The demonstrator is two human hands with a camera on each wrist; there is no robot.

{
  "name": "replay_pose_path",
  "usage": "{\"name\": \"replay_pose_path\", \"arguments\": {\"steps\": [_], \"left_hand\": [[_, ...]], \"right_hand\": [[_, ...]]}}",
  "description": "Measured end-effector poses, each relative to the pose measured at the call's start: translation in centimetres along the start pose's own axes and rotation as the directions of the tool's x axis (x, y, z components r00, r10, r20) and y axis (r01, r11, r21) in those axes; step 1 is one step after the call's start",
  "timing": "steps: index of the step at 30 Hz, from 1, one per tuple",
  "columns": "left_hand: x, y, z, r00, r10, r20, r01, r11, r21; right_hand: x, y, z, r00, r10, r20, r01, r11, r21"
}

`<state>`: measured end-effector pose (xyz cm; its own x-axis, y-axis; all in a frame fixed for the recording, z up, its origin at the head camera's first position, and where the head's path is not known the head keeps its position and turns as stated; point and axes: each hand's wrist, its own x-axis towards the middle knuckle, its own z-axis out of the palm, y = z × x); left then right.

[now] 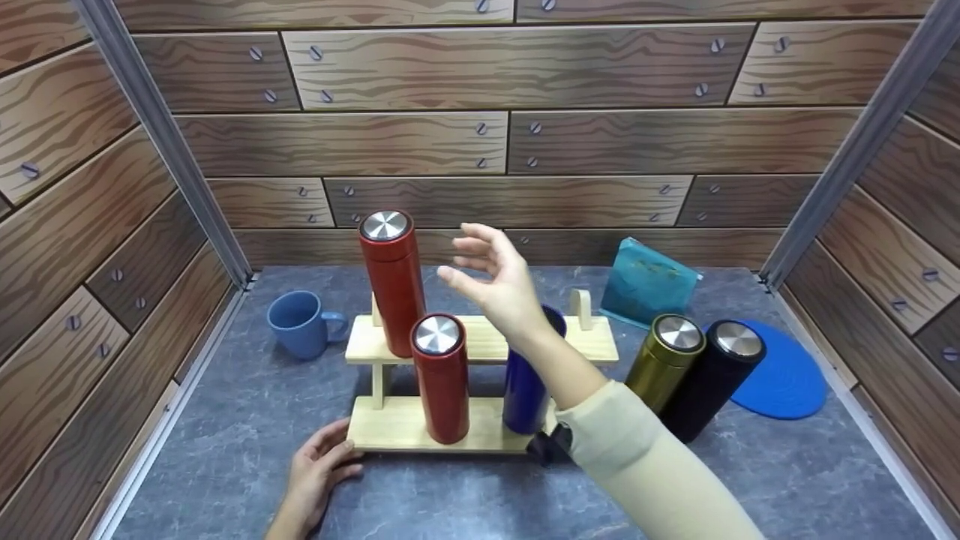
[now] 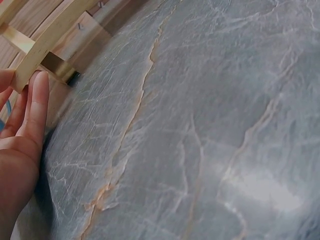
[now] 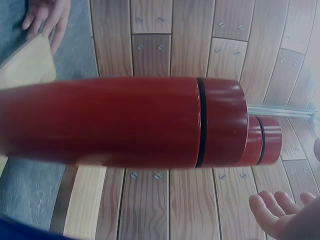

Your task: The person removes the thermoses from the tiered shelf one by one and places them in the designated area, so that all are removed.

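My left hand grips the left end of the lower board of a two-tier wooden rack; in the left wrist view, thumb and fingers lie either side of the board's corner. My right hand is raised over the upper board, fingers loosely bent, holding nothing. To its left, a red thermos bottle with a silver lid stands on the upper board. Another red thermos bottle stands on the lower board and fills much of the right wrist view. A blue thermos bottle stands right of it, partly hidden behind my right forearm.
Left of the rack is a blue mug. On the right stand an olive-gold thermos bottle and a black one, close together beside a blue round mat. A teal pouch stands behind them. Wood-patterned walls enclose the table.
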<state>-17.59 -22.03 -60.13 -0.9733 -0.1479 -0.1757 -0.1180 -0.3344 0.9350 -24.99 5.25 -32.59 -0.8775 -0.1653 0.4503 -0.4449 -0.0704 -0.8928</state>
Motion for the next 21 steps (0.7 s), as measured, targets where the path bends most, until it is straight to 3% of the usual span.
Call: {"name": "replay_pose_path", "arguments": {"steps": [8, 16, 21], "left_hand": [[0.0, -0.1, 0.0, 1.000, 0.000, 0.013, 0.000, 1.000, 0.004], [0.1, -0.1, -0.1, 1.000, 0.002, -0.005, -0.002, 1.000, 0.011], [0.1, -0.1, -0.1, 1.000, 0.010, 0.003, -0.010, 1.000, 0.019]], "right_hand": [[1.1, -0.1, 1.8, 0.996, 0.086, 0.017, -0.085, 0.994, -0.067], [2.7, 0.1, 3.3, 0.993, 0.108, 0.044, -0.102, 0.987, -0.123], [3.7, 0.4, 4.1, 0.980, 0.177, 0.091, -0.164, 0.977, -0.134]]}}
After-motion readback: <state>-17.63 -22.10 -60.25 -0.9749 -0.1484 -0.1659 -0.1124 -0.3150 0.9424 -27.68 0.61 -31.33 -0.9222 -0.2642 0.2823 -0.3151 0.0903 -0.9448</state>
